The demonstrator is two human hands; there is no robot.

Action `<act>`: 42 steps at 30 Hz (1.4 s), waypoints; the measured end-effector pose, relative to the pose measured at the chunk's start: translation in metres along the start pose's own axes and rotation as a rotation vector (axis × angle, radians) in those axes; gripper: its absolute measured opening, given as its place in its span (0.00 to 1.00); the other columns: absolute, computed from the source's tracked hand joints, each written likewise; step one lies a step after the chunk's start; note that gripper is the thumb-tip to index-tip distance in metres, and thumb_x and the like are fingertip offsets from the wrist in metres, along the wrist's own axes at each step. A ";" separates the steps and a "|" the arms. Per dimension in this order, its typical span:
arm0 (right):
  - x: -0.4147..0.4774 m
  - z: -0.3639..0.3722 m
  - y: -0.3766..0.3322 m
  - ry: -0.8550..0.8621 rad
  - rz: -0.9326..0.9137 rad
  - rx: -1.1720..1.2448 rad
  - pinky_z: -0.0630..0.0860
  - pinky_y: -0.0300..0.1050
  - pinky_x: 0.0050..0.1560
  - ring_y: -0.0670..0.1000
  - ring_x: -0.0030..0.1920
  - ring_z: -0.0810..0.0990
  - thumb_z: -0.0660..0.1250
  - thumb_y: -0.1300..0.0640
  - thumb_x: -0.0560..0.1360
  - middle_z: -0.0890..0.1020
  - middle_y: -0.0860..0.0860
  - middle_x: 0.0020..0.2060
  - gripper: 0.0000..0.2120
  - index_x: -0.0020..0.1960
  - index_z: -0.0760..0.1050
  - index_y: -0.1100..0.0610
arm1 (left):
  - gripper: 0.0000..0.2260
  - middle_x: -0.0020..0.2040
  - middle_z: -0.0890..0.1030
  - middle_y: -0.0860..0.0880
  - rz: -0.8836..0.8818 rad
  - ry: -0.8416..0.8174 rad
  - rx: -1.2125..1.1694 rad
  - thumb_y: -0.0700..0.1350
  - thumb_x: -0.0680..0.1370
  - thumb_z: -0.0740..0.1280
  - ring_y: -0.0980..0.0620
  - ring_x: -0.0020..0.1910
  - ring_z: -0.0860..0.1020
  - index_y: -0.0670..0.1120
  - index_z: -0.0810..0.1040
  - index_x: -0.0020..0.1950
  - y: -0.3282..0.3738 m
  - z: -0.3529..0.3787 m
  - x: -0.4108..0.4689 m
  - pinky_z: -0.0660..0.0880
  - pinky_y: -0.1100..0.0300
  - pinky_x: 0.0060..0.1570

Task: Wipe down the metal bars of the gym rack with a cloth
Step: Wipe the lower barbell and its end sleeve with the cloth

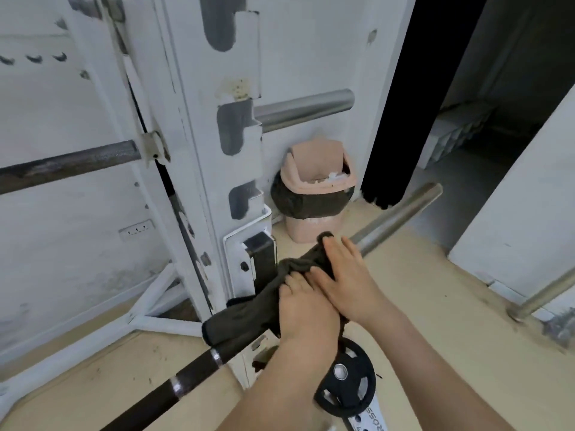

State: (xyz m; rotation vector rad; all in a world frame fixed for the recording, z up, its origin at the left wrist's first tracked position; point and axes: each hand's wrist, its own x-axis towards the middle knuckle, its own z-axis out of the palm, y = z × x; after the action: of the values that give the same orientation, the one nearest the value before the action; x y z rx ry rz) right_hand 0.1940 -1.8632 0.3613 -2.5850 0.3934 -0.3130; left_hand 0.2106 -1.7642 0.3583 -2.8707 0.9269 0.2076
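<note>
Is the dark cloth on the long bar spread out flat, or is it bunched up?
Bunched up: the cloth lies in folds over the bar, under the left hand and the right hand.

My two forearms come in from the bottom of the frame, bare, with no sleeve on them. My left hand and right hand, near the centre, are bare-skinned too, fingers slightly blurred.
</note>
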 end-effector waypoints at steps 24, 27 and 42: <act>0.037 -0.031 0.094 -0.062 0.137 1.041 0.78 0.36 0.42 0.45 0.42 0.83 0.66 0.69 0.75 0.85 0.47 0.39 0.12 0.45 0.80 0.53 | 0.06 0.46 0.81 0.50 -0.153 0.293 0.007 0.46 0.80 0.60 0.49 0.43 0.79 0.48 0.73 0.55 0.013 0.004 0.025 0.70 0.57 0.35; 0.018 -0.049 0.093 -0.163 0.266 1.196 0.79 0.44 0.39 0.51 0.42 0.81 0.61 0.62 0.80 0.84 0.53 0.42 0.05 0.51 0.76 0.58 | 0.06 0.40 0.82 0.51 -0.141 0.511 -0.266 0.46 0.77 0.63 0.48 0.37 0.79 0.51 0.77 0.53 0.013 -0.006 -0.002 0.71 0.57 0.33; -0.057 -0.199 0.099 -0.159 -0.112 0.529 0.77 0.39 0.45 0.49 0.47 0.81 0.67 0.66 0.74 0.83 0.48 0.43 0.13 0.47 0.81 0.49 | 0.17 0.49 0.84 0.54 0.038 0.022 -1.560 0.43 0.70 0.76 0.55 0.46 0.83 0.56 0.77 0.55 0.065 -0.055 -0.080 0.80 0.59 0.46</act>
State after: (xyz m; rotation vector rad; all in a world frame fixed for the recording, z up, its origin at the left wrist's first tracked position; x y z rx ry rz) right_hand 0.0619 -2.0154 0.4708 -2.0944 0.0893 -0.2121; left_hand 0.1132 -1.7796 0.4211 -4.1135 1.0764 1.4784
